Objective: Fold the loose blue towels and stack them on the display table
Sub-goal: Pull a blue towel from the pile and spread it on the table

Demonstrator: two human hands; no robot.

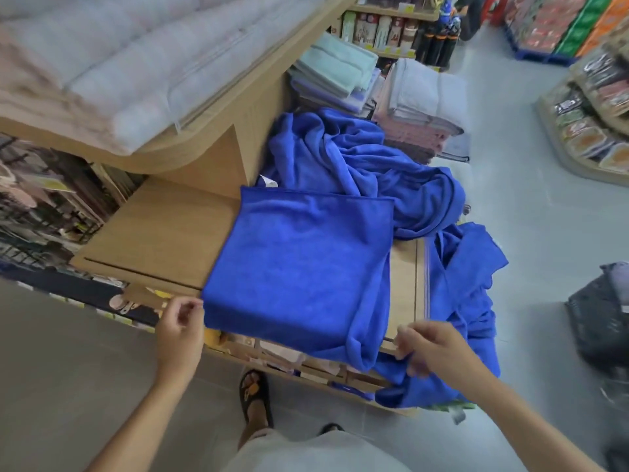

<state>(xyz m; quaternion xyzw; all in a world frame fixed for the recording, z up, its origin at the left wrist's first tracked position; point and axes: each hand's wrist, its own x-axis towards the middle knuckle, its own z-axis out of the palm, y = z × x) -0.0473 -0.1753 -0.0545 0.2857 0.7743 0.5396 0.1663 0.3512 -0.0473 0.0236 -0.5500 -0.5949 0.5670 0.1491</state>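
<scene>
My left grip (182,323) sits at the near left corner of the flat towel (299,260), thumb and forefinger curled in and seemingly pinching that corner, I judge to keep the edge square with the desk (163,233) front; my right grip (432,349) is at the towel's near right corner, where the cloth bunches and droops over the desk edge, fingers curled but smeared by blur, so I cannot tell whether it pinches the fabric or only brushes it; the flat towel itself lies smooth on the desk with its far hem straight, which reads to me as a fold partly made and wanting its right side tidied; behind it, touching its far edge, the loose heap (340,155) of blue towels waits crumpled; to its right another blue towel (466,287) hangs off the desk side toward the floor; beyond the heap stand folded pale stacks (422,93); left of the flat towel the wood is bare, likely where the finished stack belongs.
</scene>
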